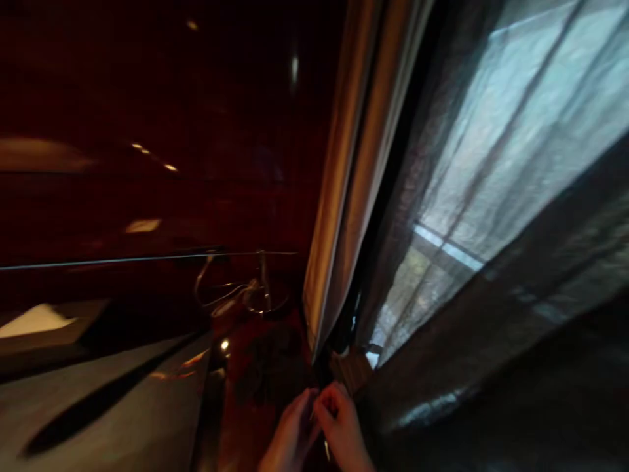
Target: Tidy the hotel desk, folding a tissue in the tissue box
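Observation:
My left hand [292,432] and my right hand [341,426] come together at the bottom of the view, beside the lower edge of a beige curtain [334,196]. Their fingertips pinch a small, thin metal piece [312,413], mostly hidden by the fingers. Another thin metallic glint [327,450] shows just below my right hand, but I cannot tell what it is. A dark sheer curtain [491,196] hangs just to the right of my hands, over a bright window [442,262].
Polished reddish-dark wood [147,98] fills the left, with a thin wire loop [236,292] on it. A glossy grey surface [108,400] lies at lower left. Dark fabric [515,393] occupies the lower right.

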### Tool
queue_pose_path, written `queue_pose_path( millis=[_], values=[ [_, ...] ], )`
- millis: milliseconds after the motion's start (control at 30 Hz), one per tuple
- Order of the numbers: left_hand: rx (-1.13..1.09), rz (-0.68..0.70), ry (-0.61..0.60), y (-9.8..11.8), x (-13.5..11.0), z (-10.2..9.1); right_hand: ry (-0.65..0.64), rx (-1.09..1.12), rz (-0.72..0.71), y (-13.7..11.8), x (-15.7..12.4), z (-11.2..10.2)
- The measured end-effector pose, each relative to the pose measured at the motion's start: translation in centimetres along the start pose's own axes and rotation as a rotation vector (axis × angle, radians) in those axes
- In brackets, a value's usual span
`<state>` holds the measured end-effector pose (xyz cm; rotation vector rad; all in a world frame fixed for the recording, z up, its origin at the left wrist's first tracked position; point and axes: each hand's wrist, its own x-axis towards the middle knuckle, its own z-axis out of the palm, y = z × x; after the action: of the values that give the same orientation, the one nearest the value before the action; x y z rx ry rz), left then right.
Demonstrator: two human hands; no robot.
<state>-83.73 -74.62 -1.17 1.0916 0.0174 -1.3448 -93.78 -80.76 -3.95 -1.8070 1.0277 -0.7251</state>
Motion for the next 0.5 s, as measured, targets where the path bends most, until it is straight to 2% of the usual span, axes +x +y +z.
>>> queue_pose_path(
  millis=[133, 267, 300, 367, 433, 500],
  values=[
    [-0.128, 0.151, 0.015, -1.7, -0.2, -2.9, -0.127, -0.151, -0.142, -0.1, 0.3, 4.5],
    [-0.145, 0.119, 0.132, -0.4, -1.0, -7.5, -0.344, -0.191, -0.217, 0.3, 0.3, 7.6],
    [-0.15, 0.106, 0.158, 0.3, -1.4, -9.0, -0.37, -0.177, -0.24, 0.5, 1.2, 8.1],
    [-0.149, 0.127, 0.247, 2.2, -2.4, -12.6, -0.338, -0.187, -0.271, 0.7, 4.6, 9.2],
    [-0.133, 0.189, 0.41, 4.4, -3.7, -16.9, -0.257, -0.269, -0.258, 0.5, 8.9, 11.0],
    [-0.127, 0.2, 0.609, 6.5, -5.5, -21.4, -0.253, -0.391, -0.212, -0.2, 12.3, 13.8]
  ],
)
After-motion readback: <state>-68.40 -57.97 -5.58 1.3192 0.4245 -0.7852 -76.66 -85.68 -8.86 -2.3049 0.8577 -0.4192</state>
